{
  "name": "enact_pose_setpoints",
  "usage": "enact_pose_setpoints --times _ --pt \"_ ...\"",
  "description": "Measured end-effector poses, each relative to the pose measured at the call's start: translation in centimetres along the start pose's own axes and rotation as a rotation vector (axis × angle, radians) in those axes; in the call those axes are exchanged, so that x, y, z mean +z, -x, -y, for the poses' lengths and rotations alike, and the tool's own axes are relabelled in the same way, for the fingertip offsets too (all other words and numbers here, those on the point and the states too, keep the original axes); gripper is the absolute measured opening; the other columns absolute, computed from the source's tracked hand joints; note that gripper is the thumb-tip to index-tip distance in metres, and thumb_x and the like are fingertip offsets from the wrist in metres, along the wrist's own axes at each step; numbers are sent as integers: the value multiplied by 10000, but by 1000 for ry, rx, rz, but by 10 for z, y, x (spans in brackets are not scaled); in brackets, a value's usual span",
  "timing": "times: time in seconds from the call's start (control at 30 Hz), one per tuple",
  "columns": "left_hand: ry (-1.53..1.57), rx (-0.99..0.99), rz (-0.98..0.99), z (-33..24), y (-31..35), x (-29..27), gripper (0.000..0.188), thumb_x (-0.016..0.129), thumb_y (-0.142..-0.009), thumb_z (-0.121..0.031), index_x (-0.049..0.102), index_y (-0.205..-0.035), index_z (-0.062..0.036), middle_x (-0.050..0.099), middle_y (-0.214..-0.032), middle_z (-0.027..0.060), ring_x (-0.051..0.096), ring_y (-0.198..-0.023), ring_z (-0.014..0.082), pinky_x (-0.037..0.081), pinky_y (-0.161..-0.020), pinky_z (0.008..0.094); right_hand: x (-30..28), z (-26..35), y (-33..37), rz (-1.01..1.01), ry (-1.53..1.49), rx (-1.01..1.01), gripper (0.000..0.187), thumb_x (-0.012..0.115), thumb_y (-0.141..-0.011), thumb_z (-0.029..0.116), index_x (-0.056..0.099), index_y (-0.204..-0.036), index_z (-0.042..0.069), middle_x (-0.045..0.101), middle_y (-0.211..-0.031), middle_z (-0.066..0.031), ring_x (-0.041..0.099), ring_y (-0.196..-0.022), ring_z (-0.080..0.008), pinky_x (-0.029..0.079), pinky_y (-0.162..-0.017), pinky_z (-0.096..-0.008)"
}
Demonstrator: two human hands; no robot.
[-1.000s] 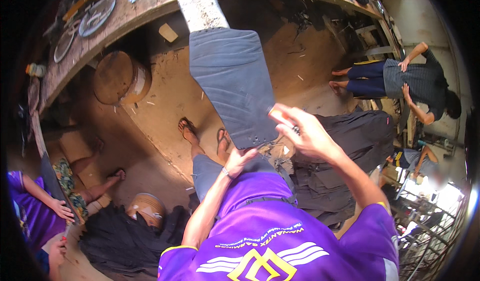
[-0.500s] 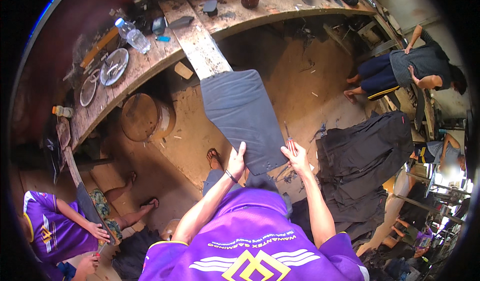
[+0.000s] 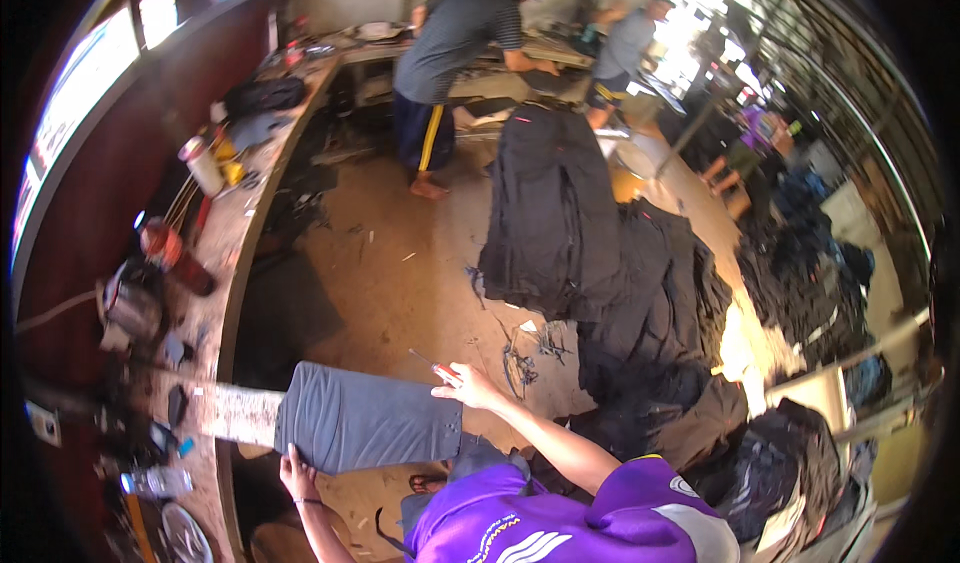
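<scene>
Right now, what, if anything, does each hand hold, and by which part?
Right hand: screwdriver, by its red handle. Left hand: at the edge of dark grey fabric; grip unclear.

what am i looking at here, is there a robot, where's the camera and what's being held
No robot here: these are a person's two bare hands. The view comes from the left of two wide cameras worn on their head, looking down, so straight edges bend near the rim. The right hand holds a red-handled tool, probably a screwdriver. The left hand touches an edge of the dark grey cloth, which covers the end of a pale board. Bottles and other clutter stand or lie on the wooden bench; black cloth is heaped to the right.
</scene>
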State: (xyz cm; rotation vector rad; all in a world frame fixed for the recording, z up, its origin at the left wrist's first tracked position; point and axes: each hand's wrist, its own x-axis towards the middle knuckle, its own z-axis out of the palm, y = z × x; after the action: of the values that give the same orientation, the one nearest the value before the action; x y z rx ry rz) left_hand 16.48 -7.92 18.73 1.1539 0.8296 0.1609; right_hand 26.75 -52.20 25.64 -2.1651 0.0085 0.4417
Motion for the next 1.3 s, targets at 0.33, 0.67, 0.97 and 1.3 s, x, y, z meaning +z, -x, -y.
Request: enact_pose_setpoints --times 0.33,0.67,0.97,1.3 --pt "-56 27 20 -3 -44 -43 441 691 -1007 -368 387 -743 -186 381 -613 -86 353 -477 35 282 -415 221 -8 15 3 43 94 140 589 793 -830 605 609 -881 48 651 -782 -92 653 -751 -239 495 -695 -398" --pt "-314 -26 139 -1 -109 -96 349 695 -996 -353 479 -813 -148 476 -641 -36 466 -514 80 367 -442 248 -18 29 -1 137 97 150 557 736 -889 568 651 -971 24 706 -862 -169 704 -862 -359 515 -729 -469" --pt "-1464 441 601 -78 -125 -85 456 709 -950 -405 673 -864 41 677 -687 194 666 -596 295 526 -585 429 31 46 48 -741 277 170 377 689 -943 453 640 -919 80 682 -829 -144 681 -718 -353 518 -614 -455" --pt "-1000 1192 1019 -121 -41 159 526 813 -864 -312 624 -1236 9 604 -1318 242 567 -1233 437 476 -1044 491 84 90 142 -788 37 506 380 727 -889 228 543 -1179 63 723 -901 -198 728 -887 -397 567 -759 -471"
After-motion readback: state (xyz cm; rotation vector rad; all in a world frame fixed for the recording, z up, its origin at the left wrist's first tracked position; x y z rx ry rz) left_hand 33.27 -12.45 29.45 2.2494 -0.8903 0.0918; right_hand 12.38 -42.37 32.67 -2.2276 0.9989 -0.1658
